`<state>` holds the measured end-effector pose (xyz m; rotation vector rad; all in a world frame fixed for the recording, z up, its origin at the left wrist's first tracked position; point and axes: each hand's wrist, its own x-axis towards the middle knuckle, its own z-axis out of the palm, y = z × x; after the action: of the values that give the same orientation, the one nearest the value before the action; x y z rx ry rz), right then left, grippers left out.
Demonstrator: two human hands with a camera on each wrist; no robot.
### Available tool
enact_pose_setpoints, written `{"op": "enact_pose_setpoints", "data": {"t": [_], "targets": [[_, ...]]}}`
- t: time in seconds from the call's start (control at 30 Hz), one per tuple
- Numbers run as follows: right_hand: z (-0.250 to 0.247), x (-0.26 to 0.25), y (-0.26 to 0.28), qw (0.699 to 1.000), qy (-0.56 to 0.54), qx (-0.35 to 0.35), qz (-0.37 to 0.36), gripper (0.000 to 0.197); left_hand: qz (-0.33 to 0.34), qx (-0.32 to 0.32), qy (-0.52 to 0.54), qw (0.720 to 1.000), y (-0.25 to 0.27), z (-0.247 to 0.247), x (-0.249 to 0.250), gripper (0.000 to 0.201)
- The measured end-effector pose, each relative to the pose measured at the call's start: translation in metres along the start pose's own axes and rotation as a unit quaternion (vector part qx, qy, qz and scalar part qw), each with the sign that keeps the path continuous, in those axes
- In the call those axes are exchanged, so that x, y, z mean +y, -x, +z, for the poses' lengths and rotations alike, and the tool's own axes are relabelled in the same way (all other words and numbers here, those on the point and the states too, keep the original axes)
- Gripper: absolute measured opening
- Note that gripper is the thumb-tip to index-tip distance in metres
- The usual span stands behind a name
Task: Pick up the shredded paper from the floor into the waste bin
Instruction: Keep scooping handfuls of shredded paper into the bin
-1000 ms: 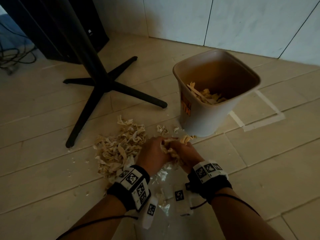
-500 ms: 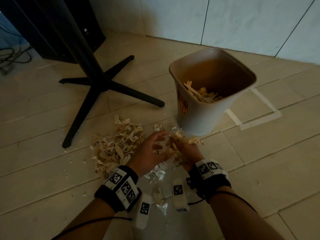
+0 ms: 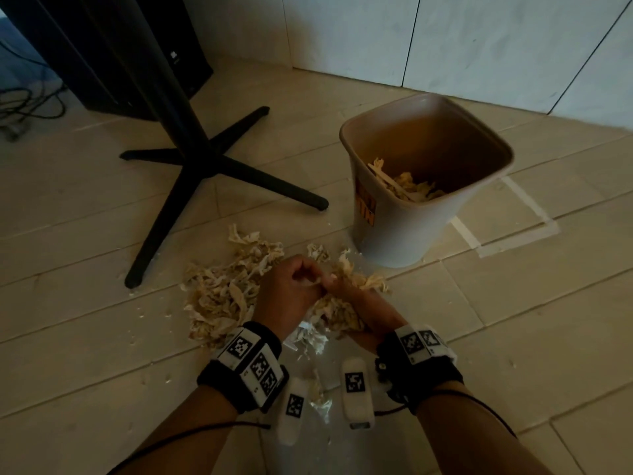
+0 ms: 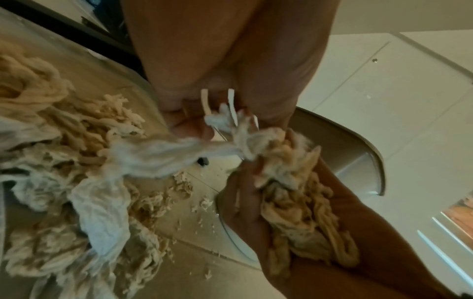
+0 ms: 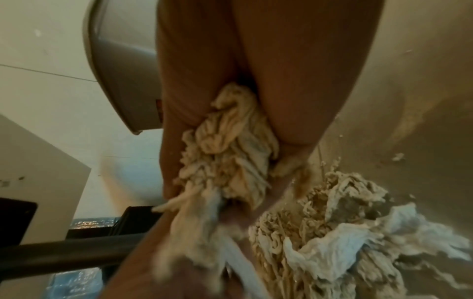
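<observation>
A loose pile of tan shredded paper (image 3: 222, 293) lies on the tiled floor left of my hands. The beige waste bin (image 3: 387, 234) stands upright just beyond them, with some shreds (image 3: 407, 188) inside. My right hand (image 3: 363, 299) grips a thick clump of shreds (image 5: 230, 151) just above the floor. My left hand (image 3: 301, 281) is curled against it and pinches a few pale strands (image 4: 222, 119) that lead into that clump. The left wrist view shows the clump (image 4: 294, 194) lying in the right palm, with the bin's wall (image 4: 358, 165) behind.
A black table pedestal with a cross-shaped foot (image 3: 205, 166) stands to the left of the bin. A black cabinet (image 3: 137, 63) and cables (image 3: 24, 108) are at the far left. White tape lines (image 3: 513, 238) mark the floor by the bin. Clear plastic (image 3: 308, 430) lies under my wrists.
Half a second ago my left hand was spread open beside the right hand. Its fingers have since curled in and pinched strands at the clump. Both hands stay low by the bin.
</observation>
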<state>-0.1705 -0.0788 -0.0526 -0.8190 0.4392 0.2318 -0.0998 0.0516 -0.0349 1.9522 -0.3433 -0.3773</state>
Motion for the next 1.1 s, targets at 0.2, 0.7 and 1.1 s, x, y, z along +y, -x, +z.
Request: {"op": "enact_pose_setpoints", "data": {"t": [0.2,0.7,1.1], "targets": [[0.005,-0.003,-0.004,1.000,0.008,-0.001,-0.027,0.017,-0.169,-0.049,0.103,0.979,0.007,-0.005,-0.008,0.022],[0.013,0.000,-0.012,0.991,-0.001,0.102,-0.090,0.040,-0.102,-0.034,0.186,0.977,0.017,-0.010,-0.002,0.020],[0.026,-0.044,0.003,0.942,0.253,0.150,-0.161,0.023,-0.046,-0.065,0.110,0.991,0.011,-0.005,0.013,0.028]]}}
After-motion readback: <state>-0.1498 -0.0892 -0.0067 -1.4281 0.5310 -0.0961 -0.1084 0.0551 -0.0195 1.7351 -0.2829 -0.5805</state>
